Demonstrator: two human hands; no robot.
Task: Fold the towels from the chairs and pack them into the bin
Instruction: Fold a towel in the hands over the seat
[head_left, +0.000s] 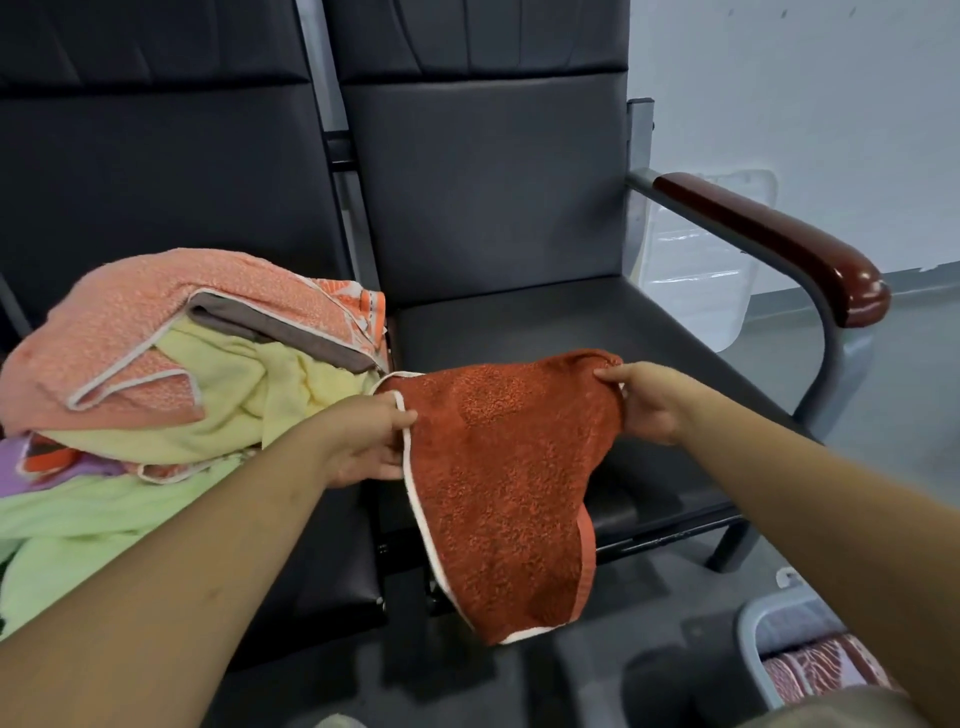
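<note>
A rust-orange towel (498, 467) with a white hem hangs in the air over the front edge of the right black chair seat (597, 322). My left hand (363, 441) pinches its left top corner and my right hand (649, 400) pinches its right top corner, so the cloth sags between them. A pile of towels (171, 364) lies on the left chair: a peach one on top, a brown one, pale yellow and light green ones below. The grey bin (763, 623) stands on the floor at the lower right, with a patterned red-and-white towel (821, 670) inside.
The right chair has a dark red wooden armrest (769, 239) on a grey metal frame. A translucent plastic lid or sheet (701, 260) leans on the white wall behind it. Grey floor lies to the right of the chairs.
</note>
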